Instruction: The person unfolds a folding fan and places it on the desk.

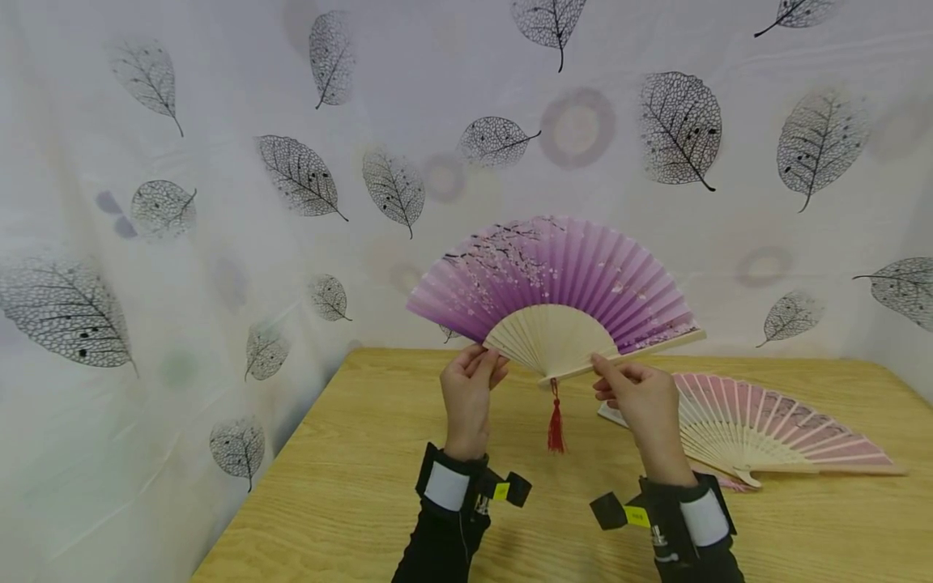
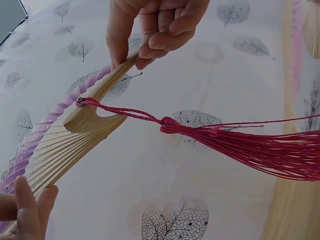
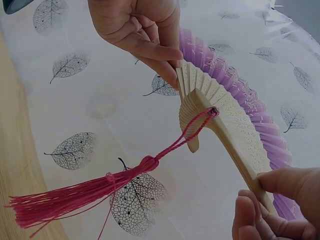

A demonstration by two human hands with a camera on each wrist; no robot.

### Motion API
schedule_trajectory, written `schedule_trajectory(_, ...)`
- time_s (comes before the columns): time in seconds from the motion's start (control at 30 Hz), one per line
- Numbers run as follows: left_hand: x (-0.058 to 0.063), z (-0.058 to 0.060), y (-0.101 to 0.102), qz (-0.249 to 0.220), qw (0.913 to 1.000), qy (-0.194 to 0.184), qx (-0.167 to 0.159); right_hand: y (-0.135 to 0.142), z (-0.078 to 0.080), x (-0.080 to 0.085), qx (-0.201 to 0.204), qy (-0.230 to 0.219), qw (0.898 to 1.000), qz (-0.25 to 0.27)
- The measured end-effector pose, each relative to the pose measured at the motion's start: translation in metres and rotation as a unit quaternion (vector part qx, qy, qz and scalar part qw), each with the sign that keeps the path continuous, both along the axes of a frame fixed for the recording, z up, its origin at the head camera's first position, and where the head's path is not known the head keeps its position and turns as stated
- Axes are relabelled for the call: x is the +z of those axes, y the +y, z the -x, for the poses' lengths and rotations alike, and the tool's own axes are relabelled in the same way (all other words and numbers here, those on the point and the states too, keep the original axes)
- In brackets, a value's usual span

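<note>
A spread purple folding fan (image 1: 551,267) with a blossom pattern and pale wooden ribs is held up above the wooden table. My left hand (image 1: 468,397) pinches its left edge between thumb and fingers. The right hand (image 1: 645,409) pinches the outer wooden stick on the other side. Both hands (image 2: 27,212) also show around the fan in the left wrist view. From the pivot hangs a red tassel (image 1: 556,429), seen close up in the right wrist view as a pinkish-red tassel (image 3: 85,195) on a looped cord.
A pink folding fan (image 1: 773,429) lies spread on the table (image 1: 328,486) at the right, partly behind my right hand. A pale cloth (image 1: 408,81) printed with dark leaves hangs behind the table and along the left side. Straps with small devices sit on both wrists.
</note>
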State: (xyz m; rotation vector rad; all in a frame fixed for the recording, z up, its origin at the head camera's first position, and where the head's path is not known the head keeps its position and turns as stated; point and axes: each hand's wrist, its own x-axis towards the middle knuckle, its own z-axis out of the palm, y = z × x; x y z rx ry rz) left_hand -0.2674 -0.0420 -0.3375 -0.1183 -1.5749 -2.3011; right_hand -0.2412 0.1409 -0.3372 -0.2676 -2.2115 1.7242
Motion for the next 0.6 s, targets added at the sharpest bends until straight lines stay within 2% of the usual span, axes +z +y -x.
schedule_trajectory(0.07,0.000,0.000,0.000,-0.001,1.0000,0.000,0.001,0.006,0.009,-0.009,0.007,0.008,1.000,0.001)
schedule_trajectory(0.1,0.001,0.000,0.000,-0.001,1.0000,0.000,0.001,0.011,0.017,-0.020,0.008,0.012,1.000,0.010)
schedule_trajectory(0.17,0.001,-0.001,0.000,0.000,1.0000,0.001,0.001,0.023,0.041,-0.047,0.010,0.015,0.999,0.036)
schedule_trajectory(0.3,0.002,-0.001,0.000,0.003,1.0000,0.001,0.001,0.051,0.098,-0.116,0.015,0.028,0.997,0.072)
schedule_trajectory(0.4,0.002,-0.001,0.000,-0.001,1.0000,0.002,0.003,0.060,0.118,-0.140,0.018,0.039,0.997,0.070)
schedule_trajectory(0.43,0.002,-0.001,0.000,-0.003,1.0000,0.002,0.004,0.060,0.117,-0.140,0.023,0.040,0.996,0.076)
schedule_trajectory(0.5,0.002,-0.001,0.000,-0.006,0.9999,0.004,0.008,0.056,0.107,-0.127,0.029,0.034,0.995,0.094)
schedule_trajectory(0.6,0.003,-0.001,0.000,-0.015,0.9998,0.007,0.011,0.044,0.075,-0.089,0.056,0.028,0.992,0.111)
